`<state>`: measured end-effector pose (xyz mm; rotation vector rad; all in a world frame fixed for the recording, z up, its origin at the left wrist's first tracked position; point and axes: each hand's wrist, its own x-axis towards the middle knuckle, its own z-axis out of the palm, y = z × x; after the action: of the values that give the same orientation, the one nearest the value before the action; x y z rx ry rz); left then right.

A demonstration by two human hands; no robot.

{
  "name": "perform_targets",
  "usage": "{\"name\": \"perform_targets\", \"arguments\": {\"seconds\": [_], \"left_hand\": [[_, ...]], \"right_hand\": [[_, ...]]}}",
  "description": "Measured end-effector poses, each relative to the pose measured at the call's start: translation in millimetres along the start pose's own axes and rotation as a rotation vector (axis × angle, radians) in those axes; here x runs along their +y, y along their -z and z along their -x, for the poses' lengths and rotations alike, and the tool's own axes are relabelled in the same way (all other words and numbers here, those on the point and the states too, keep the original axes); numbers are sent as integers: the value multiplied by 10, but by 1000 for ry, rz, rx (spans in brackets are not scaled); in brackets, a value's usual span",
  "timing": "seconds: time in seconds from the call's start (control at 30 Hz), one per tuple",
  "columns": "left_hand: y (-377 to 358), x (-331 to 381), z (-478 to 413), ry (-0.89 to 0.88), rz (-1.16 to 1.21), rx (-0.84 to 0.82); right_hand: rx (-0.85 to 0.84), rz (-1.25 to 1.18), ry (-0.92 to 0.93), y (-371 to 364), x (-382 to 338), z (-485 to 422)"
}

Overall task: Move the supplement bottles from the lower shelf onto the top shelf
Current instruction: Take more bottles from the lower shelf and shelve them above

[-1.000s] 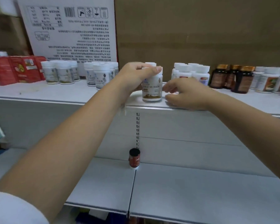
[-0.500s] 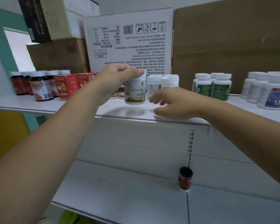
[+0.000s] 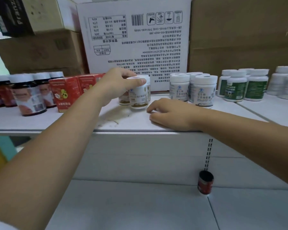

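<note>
Grey-white metal nearest: stretching across the bottom, the lower shelf [image 3: 140, 205]. Standing upright on it against the back panel, just one small red bottle [image 3: 205, 182] with a black cap, its label too blurred for reading. Reaching up past it, two bare forearms.

Resting palm down on the front of the top shelf [image 3: 40, 120], the right hand [image 3: 170, 113], fingers loosely curled and holding nothing. Just left of it, wrapping fingers and thumb round the cap of one white supplement bottle [image 3: 139, 97] with a brown band at its foot, the left hand [image 3: 118, 85]. Sitting upright at the shelf surface, that bottle, though whether quite touching down is hard to tell. Crowding close behind it, one twin bottle [image 3: 124, 100].

Farther right, standing in clusters: at least three blue-logo bottles [image 3: 204, 92], then at least three green-label bottles [image 3: 254, 87]. Farther left, two red cartons [image 3: 63, 93] and at least four dark bottles [image 3: 30, 95] with white caps.

Leaning at the back, one white carton [image 3: 136, 47] printed upside down, showing a barcode, four handling symbols and "GB17400". Stacking up at the far left, one black box [image 3: 15, 15] lettered "Franz".
</note>
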<state>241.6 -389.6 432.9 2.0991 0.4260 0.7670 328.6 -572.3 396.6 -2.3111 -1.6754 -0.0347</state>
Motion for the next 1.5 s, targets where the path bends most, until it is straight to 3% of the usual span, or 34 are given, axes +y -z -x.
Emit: {"name": "perform_targets", "arguments": {"seconds": [0.57,0.77,0.97,1.07,1.17,1.5], "left_hand": [[-103,-168,6,-85,-112,72],[-89,-133,105,-70,-289,49],[34,77,433,0,-734,-122],[71,196,748,74,-894,-209],[17,373,1126,61,-969,-155],[-635,641,2449,157,-904,-29]], "right_hand": [[43,-3,-18,-17,-9,-22],[80,27,-15,-16,-40,-7],[213,170,-71,124,1,148],[235,233,-128,305,121,419],[226,269,-172,438,286,865],[283,295,-269,364,820,2757]]}}
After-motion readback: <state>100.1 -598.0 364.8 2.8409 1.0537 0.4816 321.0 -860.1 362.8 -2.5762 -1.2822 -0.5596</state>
